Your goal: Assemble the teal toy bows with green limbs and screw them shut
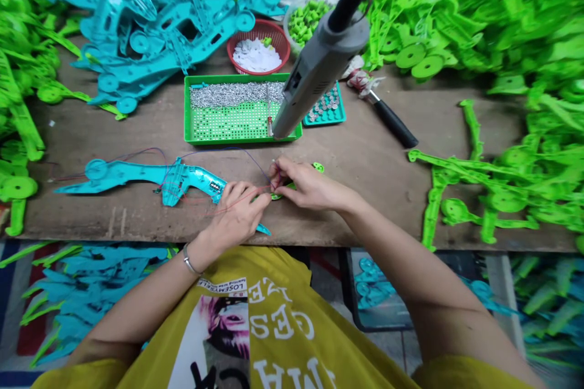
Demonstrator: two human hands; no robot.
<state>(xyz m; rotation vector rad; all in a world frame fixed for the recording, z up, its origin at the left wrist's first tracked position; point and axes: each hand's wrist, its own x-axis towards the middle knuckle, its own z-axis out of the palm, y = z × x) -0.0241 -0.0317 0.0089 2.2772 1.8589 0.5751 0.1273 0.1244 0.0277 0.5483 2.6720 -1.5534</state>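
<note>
A blue plastic toy bow half (137,173) lies lengthwise on the bench, its right end under my left hand (241,209). The fingers of that hand are bent and drawn together beside a small green plastic part (276,196); what they grip is hidden. My right hand (305,185) is closed in a pinch on thin red and blue wires (268,179), just above the green part. These wires loop back over my left hand to the middle of the bow half. A green end with holes (318,167) shows beyond my right hand.
Behind my hands stands a green tray (241,140) of small screws and a screwdriver, near a teal tray (341,114) and a red basket (289,48). A grey electric driver (314,67) hangs overhead. Blue parts (159,42) and green parts (502,182) are heaped around.
</note>
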